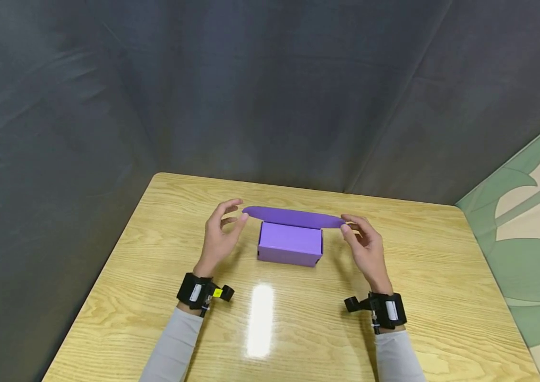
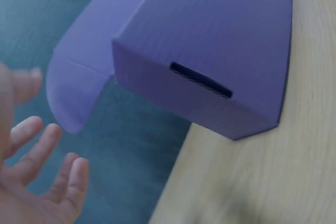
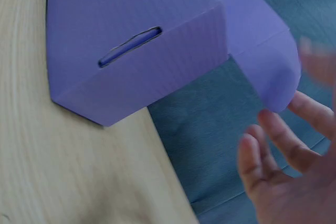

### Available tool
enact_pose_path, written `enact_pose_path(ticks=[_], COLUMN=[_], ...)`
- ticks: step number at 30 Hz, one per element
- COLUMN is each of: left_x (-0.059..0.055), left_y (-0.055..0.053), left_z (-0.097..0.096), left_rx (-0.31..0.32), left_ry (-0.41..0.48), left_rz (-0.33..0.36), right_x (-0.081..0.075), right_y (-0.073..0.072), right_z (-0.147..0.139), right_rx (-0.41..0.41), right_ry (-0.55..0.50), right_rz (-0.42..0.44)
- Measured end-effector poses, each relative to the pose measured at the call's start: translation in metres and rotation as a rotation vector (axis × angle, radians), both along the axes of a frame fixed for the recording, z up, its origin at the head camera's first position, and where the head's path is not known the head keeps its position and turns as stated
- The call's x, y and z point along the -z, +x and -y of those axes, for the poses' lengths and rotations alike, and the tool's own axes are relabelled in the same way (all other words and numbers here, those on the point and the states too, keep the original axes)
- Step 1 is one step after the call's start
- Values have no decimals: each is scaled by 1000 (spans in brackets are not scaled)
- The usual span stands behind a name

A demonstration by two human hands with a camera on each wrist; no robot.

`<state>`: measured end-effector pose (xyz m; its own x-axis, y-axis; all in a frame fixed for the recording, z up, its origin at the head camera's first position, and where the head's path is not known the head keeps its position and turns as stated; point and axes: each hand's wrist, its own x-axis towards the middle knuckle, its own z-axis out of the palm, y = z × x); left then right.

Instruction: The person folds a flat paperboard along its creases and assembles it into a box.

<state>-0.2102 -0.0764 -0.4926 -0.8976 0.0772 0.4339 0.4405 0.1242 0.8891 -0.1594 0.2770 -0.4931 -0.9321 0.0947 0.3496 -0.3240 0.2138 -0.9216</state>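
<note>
A purple cardboard box [image 1: 290,244] sits on the table, its long flap [image 1: 293,216] raised at the far edge and reaching out past both ends. My left hand [image 1: 220,239] is at the flap's left end, fingers spread and loosely bent; in the left wrist view a small gap separates the fingertips from the rounded tab [image 2: 76,90]. At the other end my right hand [image 1: 367,249] has thumb and fingers on either side of the right tab [image 3: 273,72]. A fingertip there looks to touch the tab's tip, without a firm grip. Narrow slots show at the box's lower corners.
The wooden table [image 1: 155,318] carries the box near its middle. Behind its far edge hangs a dark curtain [image 1: 270,95], and a green-and-beige patterned cloth [image 1: 528,244] lies to the right. Each wrist wears a black camera band [image 1: 387,310].
</note>
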Motion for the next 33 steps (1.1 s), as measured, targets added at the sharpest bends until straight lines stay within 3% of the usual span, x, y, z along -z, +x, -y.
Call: enact_pose_path(ticks=[5,11,16,20,25,33], left_x=[-4,-5,-7,-7,-9,-13], left_y=[1,3,2,1,4,9], left_z=[-5,-8,-6,-4,-3,-10], left_rx=[-67,-103,-132,-122,-92,-49], left_ry=[-23,-63,-120,-130,-115,-121], left_rz=[-89,-117,-141,-151,-133,-100], right_x=[-4,-7,-23,-32,-35,-12], right_y=[-2,-2,3,7,11,3], right_z=[4,11,20,25,25,12], right_rx=[106,129,132,128,119,99], right_ry=[-31,-9,58,86,88,102], right_rz=[-90,-166,-255,-286,-266,-236])
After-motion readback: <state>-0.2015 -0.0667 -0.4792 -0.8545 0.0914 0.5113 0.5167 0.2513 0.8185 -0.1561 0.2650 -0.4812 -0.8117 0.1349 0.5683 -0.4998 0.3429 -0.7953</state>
